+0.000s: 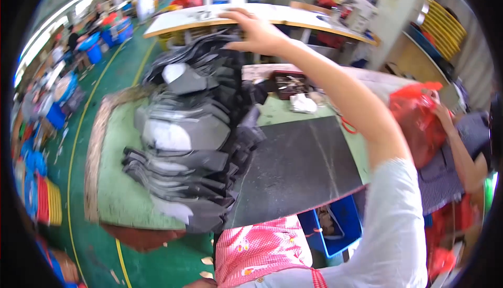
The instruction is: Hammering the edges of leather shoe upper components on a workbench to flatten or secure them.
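Note:
My right arm, in a pale sleeve, stretches across the table. My right hand (258,32) is over the far end of the pile, thumb and fingers spread apart and nothing visible between them. Below and left of it, overlapping dark grey and black cut pieces (209,133) lie in fanned rows, some with pale shiny patches. Whether the hand touches the farthest pieces I cannot tell. What seems to be a bit of my left hand (201,283) shows at the lower edge, its fingers hidden. The pieces rest on a green-topped table (118,178) beside a black mat (301,162).
A dark box of small items (290,85) and a crumpled white piece (303,103) sit beyond the mat. Under the table edge stands a blue bin (335,235). On the right, another person's arm (461,151) is at a red plastic bag (416,123). White worktables (183,19) stand behind.

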`<state>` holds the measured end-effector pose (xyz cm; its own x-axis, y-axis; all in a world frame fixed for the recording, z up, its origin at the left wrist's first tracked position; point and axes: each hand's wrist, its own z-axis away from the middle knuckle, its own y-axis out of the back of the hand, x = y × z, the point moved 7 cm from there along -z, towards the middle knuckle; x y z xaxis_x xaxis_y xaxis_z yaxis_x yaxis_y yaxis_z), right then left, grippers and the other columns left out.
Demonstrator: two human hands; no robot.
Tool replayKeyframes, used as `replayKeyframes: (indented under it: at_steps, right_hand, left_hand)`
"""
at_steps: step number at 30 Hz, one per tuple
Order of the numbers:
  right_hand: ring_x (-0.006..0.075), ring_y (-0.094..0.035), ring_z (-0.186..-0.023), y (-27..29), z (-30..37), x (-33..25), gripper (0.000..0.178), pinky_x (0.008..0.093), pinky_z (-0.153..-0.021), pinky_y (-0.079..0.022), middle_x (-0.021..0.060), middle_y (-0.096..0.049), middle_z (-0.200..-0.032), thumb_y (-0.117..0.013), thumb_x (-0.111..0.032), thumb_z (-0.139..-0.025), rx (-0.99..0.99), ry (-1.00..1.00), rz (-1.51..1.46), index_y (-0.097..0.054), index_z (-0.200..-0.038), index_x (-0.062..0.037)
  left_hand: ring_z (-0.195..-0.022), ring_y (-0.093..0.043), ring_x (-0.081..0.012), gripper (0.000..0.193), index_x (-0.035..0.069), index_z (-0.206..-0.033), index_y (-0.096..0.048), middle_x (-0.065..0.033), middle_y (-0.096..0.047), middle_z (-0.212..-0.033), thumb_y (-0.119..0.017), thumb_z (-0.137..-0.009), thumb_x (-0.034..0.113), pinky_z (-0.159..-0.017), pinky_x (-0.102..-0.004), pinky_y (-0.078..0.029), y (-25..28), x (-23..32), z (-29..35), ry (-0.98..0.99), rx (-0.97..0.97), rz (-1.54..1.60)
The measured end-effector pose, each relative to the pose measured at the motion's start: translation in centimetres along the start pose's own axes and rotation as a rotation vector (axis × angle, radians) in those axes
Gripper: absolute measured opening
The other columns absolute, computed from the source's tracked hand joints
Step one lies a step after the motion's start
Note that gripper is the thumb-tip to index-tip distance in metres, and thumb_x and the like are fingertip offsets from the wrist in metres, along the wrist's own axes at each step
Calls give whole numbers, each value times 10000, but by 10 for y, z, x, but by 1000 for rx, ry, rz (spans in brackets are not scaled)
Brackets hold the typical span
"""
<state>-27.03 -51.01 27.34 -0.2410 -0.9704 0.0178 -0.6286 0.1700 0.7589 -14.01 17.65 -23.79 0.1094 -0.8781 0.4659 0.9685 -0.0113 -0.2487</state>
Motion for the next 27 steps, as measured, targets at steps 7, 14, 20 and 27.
replayKeyframes:
  at_steps: [7, 14, 20, 27]
  right_hand:
    - [360, -475, -1397, -151, -24, 77, 1144, 429, -1167, -392, 190, -473, -1535, -914, -554, -595, -201, -253, -281, -404, -1552, -189]
    - [289, -629, -1218, -232, 9, 37, 954, 383, -1046, -493, 167, -651, -1329, -893, -404, -647, -426, -966, -751, -496, -1471, -134]
    - [445, -616, -1203, -189, 51, 29, 858, 429, -1025, -491, 317, -647, -1259, -739, -344, -708, 38, -963, -703, -452, -1455, -34]
    - [390, -695, -1012, -74, 64, 73, 319, 448, -846, -557, 201, -722, -1077, -615, -252, -866, 202, -361, -290, -682, -1084, -30]
  left_hand:
    - [-1194, -640, -283, 519, 61, -1357, -601, -141, -665, -1301, -573, -1016, 451, -1053, -449, -494, 111, 263, 65, -549, -323, 399]
    - [-1311, -532, -259, 616, 27, -1469, -485, -126, -550, -1449, -554, -1033, 456, -1140, -454, -412, 131, 329, 54, -626, 2, 665]
    - [-1361, -474, -302, 665, 36, -1497, -472, -107, -509, -1504, -525, -1036, 512, -1151, -471, -380, 82, 369, 33, -673, 471, 523]
    - [-1384, -464, -320, 615, 31, -1530, -407, -133, -447, -1548, -467, -1064, 428, -1148, -463, -404, 16, 446, 64, -1198, 527, 554]
